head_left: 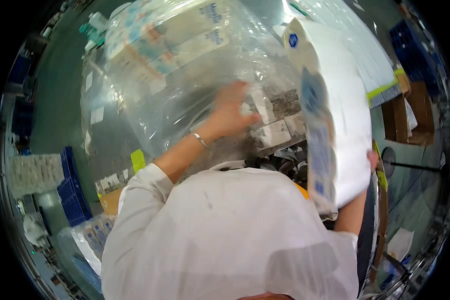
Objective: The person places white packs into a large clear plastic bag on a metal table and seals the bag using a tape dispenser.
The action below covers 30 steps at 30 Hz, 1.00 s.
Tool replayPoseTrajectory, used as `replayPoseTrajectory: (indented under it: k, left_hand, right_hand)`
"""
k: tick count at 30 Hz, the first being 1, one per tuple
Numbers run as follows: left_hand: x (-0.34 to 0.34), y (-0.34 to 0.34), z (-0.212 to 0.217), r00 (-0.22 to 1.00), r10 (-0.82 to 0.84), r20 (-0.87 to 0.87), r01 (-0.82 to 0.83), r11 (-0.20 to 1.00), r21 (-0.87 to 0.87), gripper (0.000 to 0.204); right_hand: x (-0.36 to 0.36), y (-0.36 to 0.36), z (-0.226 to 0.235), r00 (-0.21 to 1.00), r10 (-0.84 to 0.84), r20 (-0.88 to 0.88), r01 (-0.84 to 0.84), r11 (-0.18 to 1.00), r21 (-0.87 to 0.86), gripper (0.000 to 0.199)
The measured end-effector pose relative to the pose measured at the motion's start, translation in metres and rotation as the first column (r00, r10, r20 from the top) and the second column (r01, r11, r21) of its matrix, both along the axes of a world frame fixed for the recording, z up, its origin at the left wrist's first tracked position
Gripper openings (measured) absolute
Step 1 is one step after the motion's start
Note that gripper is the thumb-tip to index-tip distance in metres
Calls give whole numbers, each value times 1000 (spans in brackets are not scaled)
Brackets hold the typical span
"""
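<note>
A long white bundle of wrapped tissue packs [342, 115] with blue and orange print stands on end at the right. My right hand [372, 160] grips its outer side; only a few fingertips show past the edge and the rest is behind it. My left hand [230, 111], blurred by motion, is over the worn table with thumb and fingers apart and nothing seen in it. Beside it on the left spreads a large clear plastic bag [175, 95]. Inside the bag, at the far side, lie more tissue packs [165, 42].
White paper-like pieces [272, 134] are stuck on the table by my left hand. Dark scraps [290, 162] lie at its near edge. A brown carton [410, 115] and a blue crate [415, 47] stand to the right, another blue crate [74, 187] to the left.
</note>
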<state>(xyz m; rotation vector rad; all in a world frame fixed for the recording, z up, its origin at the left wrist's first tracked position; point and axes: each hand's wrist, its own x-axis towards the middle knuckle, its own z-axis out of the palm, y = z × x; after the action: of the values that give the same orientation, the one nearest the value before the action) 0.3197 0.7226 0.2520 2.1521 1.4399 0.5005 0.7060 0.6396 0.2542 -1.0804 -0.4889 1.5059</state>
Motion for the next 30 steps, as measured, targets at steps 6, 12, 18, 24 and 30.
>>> replayPoseTrajectory:
  k: [6,12,18,24,30]
  left_hand:
    - [-160,-22,-121,714,632,-301,-628,768,122,84]
    - [-186,-14,-121,812,544,-214,-530,839,123,79]
    - [-183,-18,-93,549,652,-523,-265,729,631,60]
    - [-257,3,-141,597,600,-534,-547,790,276,45]
    - [-211,-5,5,259,576,775,-222,817,-533,19]
  right_hand:
    - [-8,-30,-36,993,87,77,-79,992,-94,43]
    - [-39,-6,-78,962,251,110,-231,959,-165,40]
    - [-77,46,-126,883,448,142,-425,890,-164,37]
    - [-166,78,-65,590,807,17,-795,585,-158,42]
    - [-207,66,-5,611,766,-201,-782,544,-304,51]
